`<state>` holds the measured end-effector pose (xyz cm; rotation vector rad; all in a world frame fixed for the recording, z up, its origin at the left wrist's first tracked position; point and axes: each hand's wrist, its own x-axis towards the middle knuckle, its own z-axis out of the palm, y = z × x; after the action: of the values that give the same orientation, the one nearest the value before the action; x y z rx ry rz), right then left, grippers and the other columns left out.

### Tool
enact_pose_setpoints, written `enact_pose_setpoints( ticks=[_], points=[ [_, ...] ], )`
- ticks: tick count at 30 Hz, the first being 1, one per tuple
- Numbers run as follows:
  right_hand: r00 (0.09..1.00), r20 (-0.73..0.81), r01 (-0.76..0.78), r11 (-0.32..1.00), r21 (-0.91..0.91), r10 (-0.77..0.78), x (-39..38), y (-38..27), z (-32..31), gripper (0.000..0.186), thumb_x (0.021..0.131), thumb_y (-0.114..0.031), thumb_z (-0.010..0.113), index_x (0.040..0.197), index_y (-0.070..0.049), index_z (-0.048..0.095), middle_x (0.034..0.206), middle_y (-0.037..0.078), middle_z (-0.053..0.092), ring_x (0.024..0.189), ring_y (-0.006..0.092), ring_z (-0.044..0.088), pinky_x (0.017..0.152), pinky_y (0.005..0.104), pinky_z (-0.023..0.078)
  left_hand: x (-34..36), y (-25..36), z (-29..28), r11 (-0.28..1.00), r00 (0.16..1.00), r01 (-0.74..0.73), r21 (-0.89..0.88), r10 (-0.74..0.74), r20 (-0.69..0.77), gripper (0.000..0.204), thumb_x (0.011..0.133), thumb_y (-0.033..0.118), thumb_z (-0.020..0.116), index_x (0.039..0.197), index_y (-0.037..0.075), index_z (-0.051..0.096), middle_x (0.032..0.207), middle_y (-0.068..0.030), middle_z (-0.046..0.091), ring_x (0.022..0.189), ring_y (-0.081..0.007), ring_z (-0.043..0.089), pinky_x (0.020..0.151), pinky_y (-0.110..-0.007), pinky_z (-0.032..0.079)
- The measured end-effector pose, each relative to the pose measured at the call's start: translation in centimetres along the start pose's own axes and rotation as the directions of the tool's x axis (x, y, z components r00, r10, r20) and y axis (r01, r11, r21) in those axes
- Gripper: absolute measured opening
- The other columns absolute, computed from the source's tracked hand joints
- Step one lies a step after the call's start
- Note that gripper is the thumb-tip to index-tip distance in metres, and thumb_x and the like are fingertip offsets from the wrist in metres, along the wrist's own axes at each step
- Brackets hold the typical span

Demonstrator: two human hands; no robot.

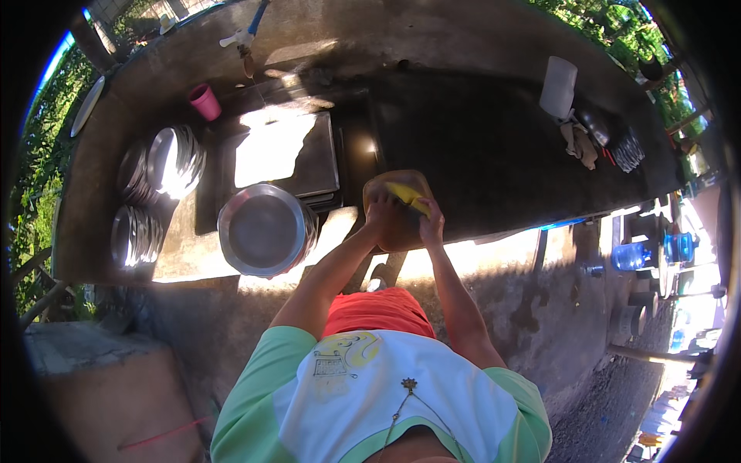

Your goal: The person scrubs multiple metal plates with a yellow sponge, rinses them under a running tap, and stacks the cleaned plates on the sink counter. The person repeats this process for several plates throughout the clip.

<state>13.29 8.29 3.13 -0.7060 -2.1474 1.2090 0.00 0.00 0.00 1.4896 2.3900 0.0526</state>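
A brown, shallow tray [392,235] with rounded corners is tilted at the front edge of the dark counter, between my hands. My left hand [380,211] lies on the tray's left part with its fingers spread over the surface. At the right rim my right hand [433,222] is closed on the tray, its fingertips against one end of a yellow cloth or sponge [403,193]. That yellow piece lies slantwise across the tray between the two hands. Slight blur hides the exact finger contact.
A stack of round metal pans [266,230] stands left of my hands, before flat square trays [320,158]. Metal plates [174,162] and a pink cup [204,102] are farther left. A tap [239,37] is at the back; a white container [558,86] and utensils [629,150] lie right.
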Motion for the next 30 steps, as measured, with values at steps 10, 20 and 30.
enact_pose_setpoints(
  ticks=[10,20,30],
  points=[
    [0.992,-0.04,0.11,0.966,-0.232,-0.122,-0.3,-1.1,0.6,0.047,0.064,0.012,0.044,0.107,-0.007,0.053,0.108,0.013,0.055,0.106,0.0328,0.051,0.089,0.039,0.042,-4.9,3.6,-3.7,0.965,0.929,-0.109,-0.237,0.183,0.32,0.034,0.085,0.021,0.049,0.116,0.007,0.052,0.113,-0.0176,0.054,0.106,-0.0299,0.052,0.093,-0.038,0.037],
    [0.99,-0.033,0.129,0.977,-0.171,-0.136,-0.1,-0.2,0.8,0.042,0.066,0.009,0.044,0.104,-0.007,0.054,0.105,0.013,0.057,0.101,0.0343,0.053,0.088,0.0399,0.042,-4.3,4.1,-2.1,0.436,0.839,-0.199,-0.878,0.539,0.077,0.039,0.091,0.032,0.043,0.116,0.003,0.049,0.117,-0.0126,0.053,0.104,-0.0164,0.048,0.09,-0.032,0.038],
    [0.994,-0.05,0.088,0.979,-0.183,-0.099,0.1,-0.1,1.0,0.043,0.063,0.01,0.043,0.102,-0.003,0.056,0.103,0.013,0.059,0.102,0.0314,0.055,0.089,0.0373,0.043,-3.0,0.0,-2.1,0.573,0.815,-0.179,-0.8,0.542,0.206,0.045,0.092,0.036,0.037,0.125,0.005,0.041,0.127,-0.0112,0.046,0.112,-0.0201,0.046,0.097,-0.032,0.034]
  ],
)
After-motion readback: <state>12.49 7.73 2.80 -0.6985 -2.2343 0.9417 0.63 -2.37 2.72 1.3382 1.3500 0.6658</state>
